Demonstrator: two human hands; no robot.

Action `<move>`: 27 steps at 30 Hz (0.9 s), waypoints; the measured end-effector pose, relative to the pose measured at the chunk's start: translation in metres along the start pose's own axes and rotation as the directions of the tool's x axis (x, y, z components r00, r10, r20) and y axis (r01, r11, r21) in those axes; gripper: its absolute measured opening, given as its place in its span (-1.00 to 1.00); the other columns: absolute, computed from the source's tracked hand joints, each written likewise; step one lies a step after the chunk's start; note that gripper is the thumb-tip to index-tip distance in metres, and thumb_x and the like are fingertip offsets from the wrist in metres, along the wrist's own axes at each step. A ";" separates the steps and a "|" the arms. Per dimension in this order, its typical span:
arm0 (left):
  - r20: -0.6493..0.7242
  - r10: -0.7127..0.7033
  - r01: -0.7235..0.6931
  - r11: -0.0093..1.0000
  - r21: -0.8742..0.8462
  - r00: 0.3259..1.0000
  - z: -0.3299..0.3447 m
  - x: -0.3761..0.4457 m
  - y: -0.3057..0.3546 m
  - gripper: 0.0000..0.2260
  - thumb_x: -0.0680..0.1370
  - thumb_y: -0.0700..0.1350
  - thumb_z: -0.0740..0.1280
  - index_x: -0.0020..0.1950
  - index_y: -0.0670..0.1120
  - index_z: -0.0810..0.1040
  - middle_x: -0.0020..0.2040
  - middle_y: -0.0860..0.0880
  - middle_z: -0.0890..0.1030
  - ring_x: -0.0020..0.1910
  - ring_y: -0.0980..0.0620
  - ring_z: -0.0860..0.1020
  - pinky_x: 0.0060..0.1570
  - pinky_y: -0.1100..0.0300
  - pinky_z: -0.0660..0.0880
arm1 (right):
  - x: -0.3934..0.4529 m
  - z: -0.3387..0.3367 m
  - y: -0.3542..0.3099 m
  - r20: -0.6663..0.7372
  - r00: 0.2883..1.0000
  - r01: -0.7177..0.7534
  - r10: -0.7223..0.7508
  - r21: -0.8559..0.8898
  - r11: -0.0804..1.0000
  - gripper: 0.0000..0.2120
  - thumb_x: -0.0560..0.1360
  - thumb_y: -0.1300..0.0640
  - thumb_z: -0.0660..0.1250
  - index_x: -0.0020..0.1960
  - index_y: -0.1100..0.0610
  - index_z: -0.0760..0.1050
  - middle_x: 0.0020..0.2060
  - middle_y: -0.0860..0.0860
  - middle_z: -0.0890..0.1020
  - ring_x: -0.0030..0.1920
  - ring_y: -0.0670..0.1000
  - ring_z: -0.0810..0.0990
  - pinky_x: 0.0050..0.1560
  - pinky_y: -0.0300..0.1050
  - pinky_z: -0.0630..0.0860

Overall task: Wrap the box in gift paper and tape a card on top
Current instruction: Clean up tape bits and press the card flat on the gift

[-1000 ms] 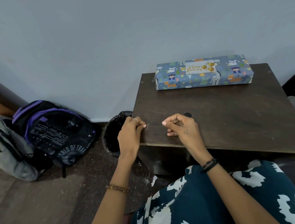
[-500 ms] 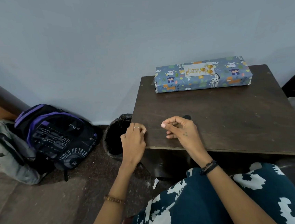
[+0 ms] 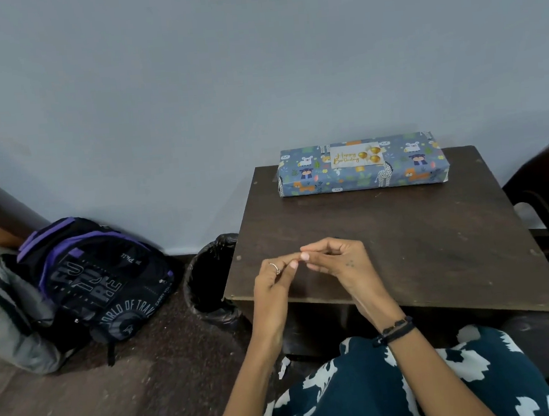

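Head view showed the wrapped box (image 3: 362,167), card (image 3: 356,158) on top, lying crosswise at the tabletop's (image 3: 435,243) far edge, well ahead of both hands; left hand (image 3: 273,282) and right hand (image 3: 344,261) met fingertip to fingertip, fingers curled, pinching something too small to tell.

Box (image 3: 363,171) blue, cartoon-animal print; card (image 3: 357,156) pale, gold lettering; table (image 3: 402,246) dark brown; backpack (image 3: 96,276) black-purple.

To my left, a black-and-purple fabric backpack (image 3: 100,276) leans on a grey bag (image 3: 7,317); a black-lined round bin (image 3: 209,280) stands beside my dark wooden table (image 3: 435,243).
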State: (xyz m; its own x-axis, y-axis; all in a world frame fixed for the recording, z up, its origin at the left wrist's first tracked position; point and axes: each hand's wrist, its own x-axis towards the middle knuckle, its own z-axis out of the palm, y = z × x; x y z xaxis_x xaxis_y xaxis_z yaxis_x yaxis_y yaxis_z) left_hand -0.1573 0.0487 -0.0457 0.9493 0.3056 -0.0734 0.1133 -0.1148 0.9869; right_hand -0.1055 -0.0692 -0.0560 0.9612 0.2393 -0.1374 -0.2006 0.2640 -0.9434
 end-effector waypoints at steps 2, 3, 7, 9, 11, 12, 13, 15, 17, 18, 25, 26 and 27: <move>0.025 -0.002 0.003 0.999 -0.046 1.000 0.008 0.001 0.002 -0.83 0.54 -0.25 0.30 0.00 -0.07 0.66 0.02 -0.02 0.58 -0.01 0.31 0.54 -0.04 0.55 0.37 | 0.003 -0.007 -0.004 -0.025 1.000 0.011 -0.011 -0.022 1.000 -0.87 0.34 0.35 0.45 -0.24 0.13 0.64 -0.33 0.01 0.67 -0.23 -0.12 0.63 -0.16 -0.32 0.55; 0.031 -0.003 0.005 0.998 -0.067 1.000 0.013 0.003 0.004 -0.82 0.53 -0.25 0.31 0.01 -0.06 0.66 0.04 -0.01 0.59 0.01 0.28 0.55 -0.04 0.54 0.39 | 0.005 -0.011 -0.006 -0.044 0.999 0.021 -0.023 -0.041 0.999 -0.85 0.34 0.36 0.46 -0.26 0.12 0.64 -0.34 0.00 0.66 -0.25 -0.12 0.63 -0.18 -0.33 0.54; -0.070 -0.029 0.016 0.983 -0.182 0.997 0.026 0.030 0.013 -0.76 0.54 -0.25 0.29 0.16 -0.04 0.60 0.11 0.05 0.60 0.09 0.17 0.53 0.00 0.49 0.42 | 0.017 -0.042 -0.023 -0.204 0.974 0.065 -0.094 -0.147 0.987 -0.82 0.33 0.37 0.46 -0.23 0.09 0.62 -0.37 -0.01 0.64 -0.30 -0.14 0.59 -0.22 -0.35 0.52; -0.108 -0.014 -0.003 0.987 -0.159 0.994 0.028 0.052 0.018 -0.77 0.56 -0.21 0.29 0.16 0.02 0.57 0.10 0.07 0.58 0.09 0.16 0.50 0.04 0.39 0.37 | 0.024 -0.062 -0.037 -0.307 0.940 0.096 -0.149 -0.181 0.979 -0.83 0.36 0.33 0.45 -0.18 0.07 0.62 -0.32 0.01 0.65 -0.25 -0.11 0.61 -0.23 -0.36 0.52; -0.110 0.010 -0.023 0.994 -0.110 0.994 0.033 0.075 0.023 -0.78 0.56 -0.18 0.28 0.19 0.01 0.52 0.10 0.08 0.54 0.11 0.17 0.47 0.06 0.33 0.34 | 0.034 -0.081 -0.051 -0.413 0.882 0.119 -0.228 -0.272 0.955 -0.83 0.40 0.29 0.44 -0.16 0.03 0.61 -0.30 -0.03 0.66 -0.20 -0.07 0.62 -0.19 -0.30 0.55; -0.114 0.028 -0.039 0.995 -0.093 0.993 0.037 0.086 0.025 -0.78 0.57 -0.17 0.28 0.21 -0.02 0.49 0.11 0.08 0.52 0.12 0.18 0.47 0.05 0.38 0.34 | 0.040 -0.088 -0.057 -0.460 0.848 0.122 -0.263 -0.313 0.942 -0.83 0.40 0.29 0.43 -0.15 0.02 0.60 -0.31 -0.09 0.65 -0.18 -0.05 0.63 -0.14 -0.25 0.57; -0.123 0.044 -0.054 0.995 -0.081 0.991 0.040 0.097 0.027 -0.78 0.57 -0.18 0.28 0.22 -0.04 0.45 0.12 0.08 0.50 0.13 0.19 0.46 0.03 0.44 0.34 | 0.047 -0.095 -0.060 -0.504 0.815 0.117 -0.286 -0.341 0.933 -0.83 0.41 0.29 0.42 -0.13 0.03 0.60 -0.30 -0.14 0.64 -0.16 -0.04 0.64 -0.07 -0.17 0.59; -0.175 0.043 -0.052 0.998 -0.043 0.984 0.045 0.119 0.025 -0.70 0.56 -0.14 0.29 0.28 -0.02 0.37 0.22 0.05 0.42 0.23 0.15 0.41 0.15 0.39 0.32 | 0.061 -0.105 -0.060 -0.580 0.743 0.116 -0.335 -0.381 0.917 -0.80 0.43 0.29 0.40 -0.02 0.05 0.58 -0.30 -0.16 0.63 -0.15 -0.07 0.64 0.08 -0.02 0.57; -0.220 -0.001 -0.003 1.000 -0.016 0.975 0.049 0.138 0.020 -0.54 0.56 -0.07 0.30 0.43 -0.04 0.26 0.40 -0.02 0.26 0.37 0.07 0.28 0.30 0.23 0.23 | 0.075 -0.113 -0.059 -0.667 0.665 0.109 -0.335 -0.357 0.928 -0.67 0.46 0.29 0.36 0.20 0.08 0.48 -0.29 -0.16 0.62 -0.11 -0.07 0.62 0.13 0.05 0.54; -0.225 -0.027 0.021 0.999 -0.028 0.974 0.053 0.145 0.018 -0.49 0.56 -0.04 0.29 0.47 -0.05 0.20 0.44 -0.02 0.20 0.40 0.05 0.25 0.31 0.21 0.21 | 0.082 -0.118 -0.060 -0.707 0.640 0.106 -0.300 -0.305 0.946 -0.56 0.48 0.28 0.34 0.33 0.09 0.37 -0.26 -0.13 0.62 -0.09 -0.06 0.61 0.10 0.04 0.55; -0.190 -0.061 0.032 0.987 -0.155 0.980 0.072 0.162 0.016 -0.59 0.59 -0.02 0.25 0.41 -0.09 0.29 0.25 -0.02 0.49 0.23 0.03 0.46 0.09 0.24 0.34 | 0.100 -0.139 -0.066 -0.696 0.718 -0.034 0.031 0.009 0.999 -0.50 0.47 0.37 0.26 0.36 0.13 0.27 -0.07 0.04 0.56 -0.25 -0.12 0.51 -0.32 -0.31 0.53; -0.192 -0.070 0.039 0.986 -0.160 0.979 0.071 0.160 0.016 -0.58 0.58 -0.02 0.26 0.41 -0.08 0.29 0.24 -0.02 0.49 0.21 0.04 0.46 0.09 0.23 0.34 | 0.099 -0.138 -0.066 -0.692 0.721 -0.029 0.046 0.036 0.999 -0.49 0.47 0.38 0.27 0.36 0.12 0.25 -0.07 0.06 0.56 -0.25 -0.11 0.52 -0.29 -0.27 0.52; -0.194 -0.077 0.046 0.986 -0.159 0.978 0.070 0.157 0.017 -0.57 0.57 -0.02 0.27 0.41 -0.08 0.28 0.23 -0.02 0.48 0.19 0.05 0.45 0.09 0.23 0.34 | 0.095 -0.136 -0.065 -0.684 0.727 -0.025 0.058 0.058 0.998 -0.48 0.47 0.38 0.27 0.36 0.12 0.23 -0.08 0.06 0.56 -0.24 -0.10 0.52 -0.27 -0.25 0.52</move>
State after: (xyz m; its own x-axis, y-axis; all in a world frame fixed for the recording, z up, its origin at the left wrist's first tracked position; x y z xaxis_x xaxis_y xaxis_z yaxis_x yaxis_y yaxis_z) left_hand 0.0138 0.0285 -0.0506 0.8630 0.4908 -0.1196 0.1084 0.0514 0.9928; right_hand 0.0251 -0.1911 -0.0487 0.8170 -0.4496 -0.3610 -0.2354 0.3116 -0.9206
